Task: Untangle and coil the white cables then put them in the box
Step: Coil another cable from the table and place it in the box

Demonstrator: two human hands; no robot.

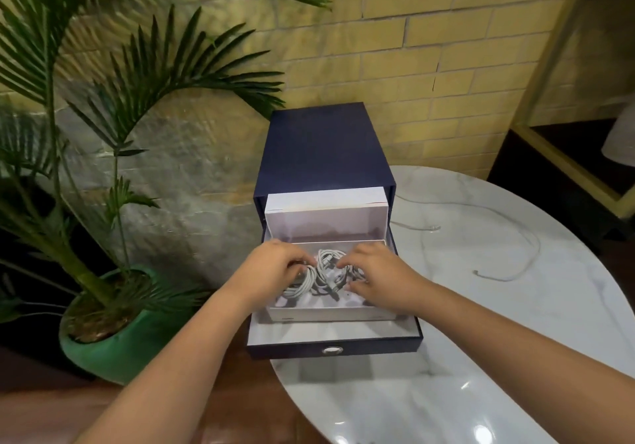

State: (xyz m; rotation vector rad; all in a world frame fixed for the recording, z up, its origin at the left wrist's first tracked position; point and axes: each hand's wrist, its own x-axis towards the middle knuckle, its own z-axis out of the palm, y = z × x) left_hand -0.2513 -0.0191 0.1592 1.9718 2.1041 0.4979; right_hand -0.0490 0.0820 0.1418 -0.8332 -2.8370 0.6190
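A navy drawer box stands on the white marble table, its drawer pulled out toward me. Inside the drawer sits a shallow white box with a raised white lid behind it. Several coiled white cables lie in the white box. My left hand rests on the left coil, fingers curled over it. My right hand presses on the right coils, fingers spread and touching them. One loose, uncoiled white cable lies stretched across the table to the right of the box.
A potted palm in a green pot stands left of the table, fronds reaching over the box's left side. A yellow brick wall is behind. The table's left edge runs just under the drawer front. A yellow-framed dark panel leans at the right.
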